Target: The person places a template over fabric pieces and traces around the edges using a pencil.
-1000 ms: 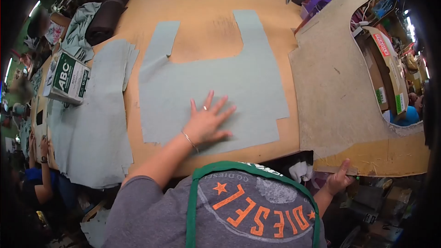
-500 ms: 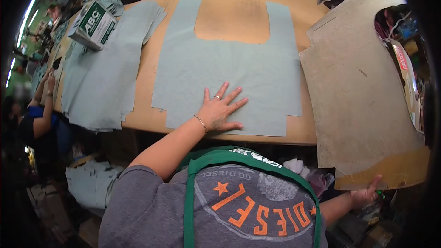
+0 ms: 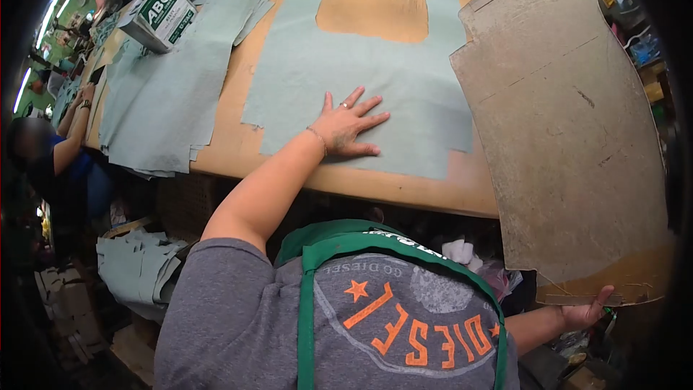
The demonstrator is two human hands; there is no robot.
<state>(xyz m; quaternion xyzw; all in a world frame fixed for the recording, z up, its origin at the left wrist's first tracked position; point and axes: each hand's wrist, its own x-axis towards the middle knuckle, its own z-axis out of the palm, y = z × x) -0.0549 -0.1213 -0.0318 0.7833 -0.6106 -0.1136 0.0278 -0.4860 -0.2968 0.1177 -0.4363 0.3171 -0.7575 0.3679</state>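
Note:
My left hand [image 3: 349, 124] lies flat with fingers spread on a pale blue-green fabric panel [image 3: 390, 65] that has a U-shaped cutout at its far side. My right hand [image 3: 588, 310] grips the near edge of a large, worn cardboard pattern [image 3: 556, 152], thumb on top and the other fingers mostly hidden. The pattern is raised at a tilt and covers part of the view at the table's right side. Beside my right hand shows a small green bit of something I cannot make out.
A stack of similar fabric pieces [image 3: 170, 83] lies to the left, with an ABC-labelled can [image 3: 160, 14] on it. The wooden table's near edge [image 3: 404, 191] runs before me. More fabric [image 3: 141, 267] sits below. A co-worker's arm [image 3: 70, 141] is at far left.
The cardboard pattern has shifted left and tilted, so it now reaches the fabric panel's right edge. My left hand stays flat on the fabric. The whole view has shifted slightly.

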